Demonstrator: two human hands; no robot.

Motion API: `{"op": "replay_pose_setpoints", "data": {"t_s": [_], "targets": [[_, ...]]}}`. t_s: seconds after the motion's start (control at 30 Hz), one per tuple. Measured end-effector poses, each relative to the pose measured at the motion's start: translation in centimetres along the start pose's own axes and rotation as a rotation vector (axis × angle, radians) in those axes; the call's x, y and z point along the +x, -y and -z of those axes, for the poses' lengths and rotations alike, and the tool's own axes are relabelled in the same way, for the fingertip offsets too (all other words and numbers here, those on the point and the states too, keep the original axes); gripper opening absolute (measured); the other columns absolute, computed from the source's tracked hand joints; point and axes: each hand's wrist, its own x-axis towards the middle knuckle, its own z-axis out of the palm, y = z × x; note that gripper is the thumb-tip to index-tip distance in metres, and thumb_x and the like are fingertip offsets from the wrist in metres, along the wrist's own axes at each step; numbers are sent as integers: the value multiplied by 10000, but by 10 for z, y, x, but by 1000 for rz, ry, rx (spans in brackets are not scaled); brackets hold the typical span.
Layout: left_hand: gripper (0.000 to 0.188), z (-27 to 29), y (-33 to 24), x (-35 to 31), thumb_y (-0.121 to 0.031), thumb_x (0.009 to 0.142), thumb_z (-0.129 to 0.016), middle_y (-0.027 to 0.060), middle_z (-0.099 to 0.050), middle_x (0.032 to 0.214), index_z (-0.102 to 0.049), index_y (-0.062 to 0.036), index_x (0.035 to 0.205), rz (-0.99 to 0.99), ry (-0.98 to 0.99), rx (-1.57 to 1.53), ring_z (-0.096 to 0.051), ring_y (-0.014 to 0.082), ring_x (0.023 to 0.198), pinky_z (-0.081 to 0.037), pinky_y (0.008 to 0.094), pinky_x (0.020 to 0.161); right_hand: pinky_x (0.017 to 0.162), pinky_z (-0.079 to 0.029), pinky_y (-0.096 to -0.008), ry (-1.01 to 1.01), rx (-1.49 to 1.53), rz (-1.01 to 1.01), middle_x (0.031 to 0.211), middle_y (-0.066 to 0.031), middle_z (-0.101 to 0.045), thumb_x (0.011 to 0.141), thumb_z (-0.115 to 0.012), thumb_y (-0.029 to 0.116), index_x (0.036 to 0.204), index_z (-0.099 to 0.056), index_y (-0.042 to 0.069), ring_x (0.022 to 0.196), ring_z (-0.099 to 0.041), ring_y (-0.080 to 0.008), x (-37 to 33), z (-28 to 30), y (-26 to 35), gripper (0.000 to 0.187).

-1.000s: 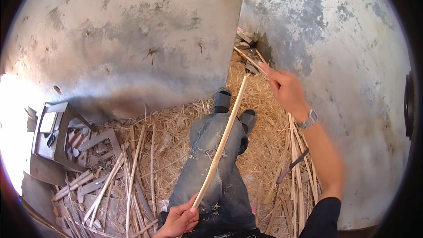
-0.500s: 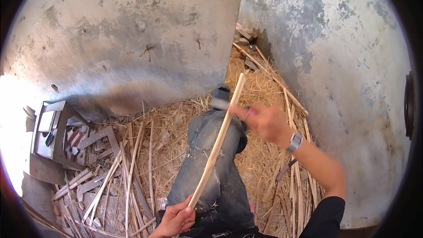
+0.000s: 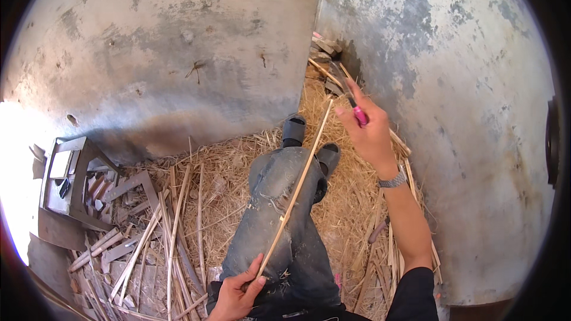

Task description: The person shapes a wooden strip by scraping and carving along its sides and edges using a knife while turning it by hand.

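A long, thin bamboo strip [image 3: 302,173] lies slantwise over my legs in dusty jeans, with a node partway along it. My left hand [image 3: 237,292] pinches its lower end between thumb and fingers, close to my lap. My right hand [image 3: 370,129] is raised beyond the strip's far end, closed around a knife with a pink handle [image 3: 360,116]. The knife's narrow blade points up and away, apart from the strip. A metal-banded watch [image 3: 392,179] is on my right wrist.
Straw and shavings [image 3: 223,181] cover the floor. Several long bamboo sticks [image 3: 172,241] lie at the left, near a grey stool [image 3: 81,169]. More sticks and a brown-handled tool [image 3: 378,230] lie at the right. Stained walls [image 3: 440,119] meet ahead, with rubble [image 3: 324,46] in the corner.
My right hand with the knife has moved up and away, off the strip. The strip has turned and now looks narrower. My left hand still grips its lower end.
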Motion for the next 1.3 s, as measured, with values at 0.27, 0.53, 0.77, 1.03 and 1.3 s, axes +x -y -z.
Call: {"op": "replay_pose_setpoints", "data": {"t_s": [0.27, 0.53, 0.77, 1.03, 1.3], "targets": [[500, -7, -6, 3, -263, 1078, -589, 6, -595, 906, -495, -62, 1526, -193, -41, 237, -494, 99, 721, -427, 250, 674, 539, -312, -261, 17, -60, -85, 643, 57, -362, 962, -748, 351, 1465, -562, -34, 589, -360, -60, 15, -10, -19, 660], [501, -6, -12, 5, -254, 933, -776, 129, -777, 946, -661, -78, 1388, -18, -122, 373, -655, 133, 832, -543, 321, 792, 549, -298, -254, -101, 457, -252, 711, 78, -439, 1073, -585, 315, 1317, -673, -11, 592, -353, -46, -35, -15, -15, 417], [326, 5, 3, 26, -297, 918, -788, 111, -726, 772, -717, -1, 1036, -25, -126, 549, -656, 198, 675, -537, 375, 647, 483, -291, -209, 128, 930, -529, 702, 47, -489, 1122, -461, 398, 1204, -676, 53, 544, -383, -30, -92, -9, -16, 415], [261, 18, 35, 20, -305, 1095, -544, -16, -493, 636, -564, -48, 1057, 29, 98, 85, -456, 87, 506, -378, 260, 456, 537, -491, -383, 213, 146, -187, 614, -118, -596, 1059, -577, 408, 901, -619, 57, 556, -637, -248, -143, -28, 33, 388], [289, 9, 24, 17, -332, 1109, -532, -36, -512, 634, -530, -43, 1098, 207, 222, -42, -463, 55, 491, -381, 245, 446, 488, -481, -478, 401, -388, 35, 541, -165, -581, 996, -615, 533, 699, -653, 75, 513, -622, -397, -120, -22, 36, 547]]}}
